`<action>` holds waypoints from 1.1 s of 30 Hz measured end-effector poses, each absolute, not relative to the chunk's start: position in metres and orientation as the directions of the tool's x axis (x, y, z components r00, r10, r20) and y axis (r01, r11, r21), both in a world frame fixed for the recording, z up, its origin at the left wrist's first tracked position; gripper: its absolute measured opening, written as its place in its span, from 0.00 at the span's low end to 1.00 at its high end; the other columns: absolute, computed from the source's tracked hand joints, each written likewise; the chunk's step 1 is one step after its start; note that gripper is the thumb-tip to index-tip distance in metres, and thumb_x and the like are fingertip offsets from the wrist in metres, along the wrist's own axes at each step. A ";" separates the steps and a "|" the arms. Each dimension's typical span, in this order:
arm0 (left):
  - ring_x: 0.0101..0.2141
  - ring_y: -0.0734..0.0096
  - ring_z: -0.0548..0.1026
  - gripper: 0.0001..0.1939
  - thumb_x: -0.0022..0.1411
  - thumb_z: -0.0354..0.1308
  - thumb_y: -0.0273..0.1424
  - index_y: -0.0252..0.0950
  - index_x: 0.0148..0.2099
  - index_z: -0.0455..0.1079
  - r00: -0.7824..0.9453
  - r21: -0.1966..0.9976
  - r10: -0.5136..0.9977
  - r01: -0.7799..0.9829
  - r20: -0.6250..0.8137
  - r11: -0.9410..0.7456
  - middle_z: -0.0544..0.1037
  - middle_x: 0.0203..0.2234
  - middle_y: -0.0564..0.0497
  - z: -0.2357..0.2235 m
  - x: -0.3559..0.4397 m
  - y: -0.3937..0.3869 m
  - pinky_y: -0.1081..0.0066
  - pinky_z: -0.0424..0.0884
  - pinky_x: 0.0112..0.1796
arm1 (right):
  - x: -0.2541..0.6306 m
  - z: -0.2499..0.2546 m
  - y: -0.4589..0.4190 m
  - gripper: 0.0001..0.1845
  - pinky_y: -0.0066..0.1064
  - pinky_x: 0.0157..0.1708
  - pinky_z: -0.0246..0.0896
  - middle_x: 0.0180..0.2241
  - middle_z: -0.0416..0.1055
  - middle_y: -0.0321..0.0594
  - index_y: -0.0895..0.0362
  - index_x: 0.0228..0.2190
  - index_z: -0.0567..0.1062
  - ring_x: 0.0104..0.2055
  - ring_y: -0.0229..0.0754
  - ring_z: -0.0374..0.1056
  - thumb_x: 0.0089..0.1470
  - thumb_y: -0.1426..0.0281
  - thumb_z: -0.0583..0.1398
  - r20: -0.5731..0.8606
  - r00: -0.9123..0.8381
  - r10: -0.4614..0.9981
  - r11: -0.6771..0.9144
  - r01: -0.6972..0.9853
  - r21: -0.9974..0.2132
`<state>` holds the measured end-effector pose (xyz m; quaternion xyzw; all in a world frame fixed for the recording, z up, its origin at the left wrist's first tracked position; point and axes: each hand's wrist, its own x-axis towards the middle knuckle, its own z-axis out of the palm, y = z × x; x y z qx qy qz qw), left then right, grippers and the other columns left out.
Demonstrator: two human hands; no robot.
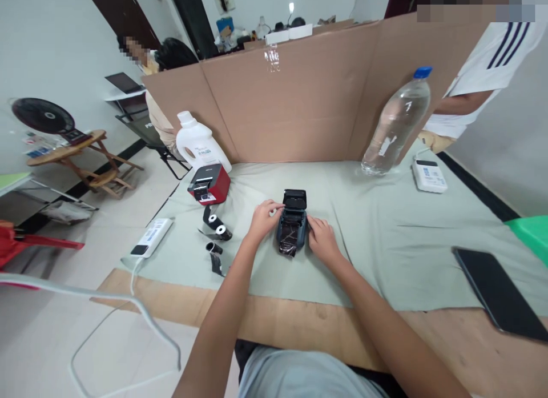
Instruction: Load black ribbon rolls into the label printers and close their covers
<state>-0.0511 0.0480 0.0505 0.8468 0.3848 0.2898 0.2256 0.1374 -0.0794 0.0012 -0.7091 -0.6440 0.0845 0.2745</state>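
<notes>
A small dark portable printer (293,222) lies on the cloth in front of me, its black lid (295,199) flipped up at the far end. Shiny black film sits in its open bay and hangs over the near edge. With its fingertips, my left hand (262,221) grips the printer's left side by the hinge. My right hand (323,238) has its fingers closed against the right side. To the left are small black rolls (223,233) with white cores, and a loose dark strip (216,264) beside a dark ring.
A red-and-black box-shaped device (210,184) and a white jug (199,141) stand at left. A cardboard screen (291,101) borders the back. A water bottle (398,127), white power strips (152,238) and a phone (499,292) also surround the workspace. Two people are beyond the screen.
</notes>
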 end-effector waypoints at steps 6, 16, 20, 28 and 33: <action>0.45 0.59 0.76 0.16 0.62 0.63 0.35 0.45 0.51 0.81 0.788 0.311 0.615 0.582 0.011 -0.751 0.79 0.43 0.47 0.083 -0.033 0.058 0.66 0.71 0.47 | 0.139 0.000 -0.078 0.30 0.41 0.52 0.62 0.58 0.72 0.51 0.60 0.63 0.67 0.55 0.52 0.65 0.62 0.77 0.49 0.226 0.159 0.961 -0.029 0.871 -0.490; 0.45 0.52 0.76 0.11 0.51 0.70 0.27 0.41 0.39 0.83 0.786 0.125 0.617 0.616 -0.038 -0.778 0.80 0.38 0.44 0.098 -0.004 0.052 0.63 0.69 0.48 | 0.139 0.002 -0.079 0.29 0.44 0.54 0.59 0.57 0.72 0.53 0.63 0.62 0.68 0.56 0.55 0.64 0.60 0.76 0.49 0.254 0.150 0.956 0.010 0.844 -0.535; 0.40 0.59 0.76 0.14 0.57 0.66 0.33 0.40 0.46 0.81 0.738 0.354 0.653 0.573 0.170 -0.739 0.80 0.38 0.47 0.104 -0.032 0.050 0.65 0.70 0.45 | 0.139 0.002 -0.078 0.29 0.44 0.53 0.59 0.55 0.74 0.53 0.63 0.62 0.68 0.54 0.55 0.64 0.60 0.74 0.51 0.279 0.142 0.950 0.028 0.850 -0.526; 0.31 0.64 0.75 0.20 0.54 0.64 0.42 0.34 0.44 0.76 0.027 0.680 0.980 0.716 0.199 -0.158 0.78 0.28 0.50 0.096 -0.134 0.014 0.68 0.68 0.36 | 0.140 0.001 -0.077 0.29 0.46 0.53 0.60 0.55 0.73 0.54 0.63 0.62 0.69 0.54 0.57 0.65 0.60 0.72 0.51 0.280 0.149 0.948 0.031 0.835 -0.550; 0.34 0.52 0.77 0.10 0.57 0.60 0.41 0.40 0.34 0.70 -0.215 0.509 0.963 0.854 0.164 0.104 0.79 0.27 0.46 0.087 -0.146 -0.042 0.63 0.66 0.36 | 0.141 -0.004 -0.076 0.29 0.47 0.52 0.61 0.55 0.74 0.54 0.62 0.61 0.70 0.53 0.58 0.66 0.60 0.72 0.52 0.320 0.158 0.934 0.050 0.829 -0.557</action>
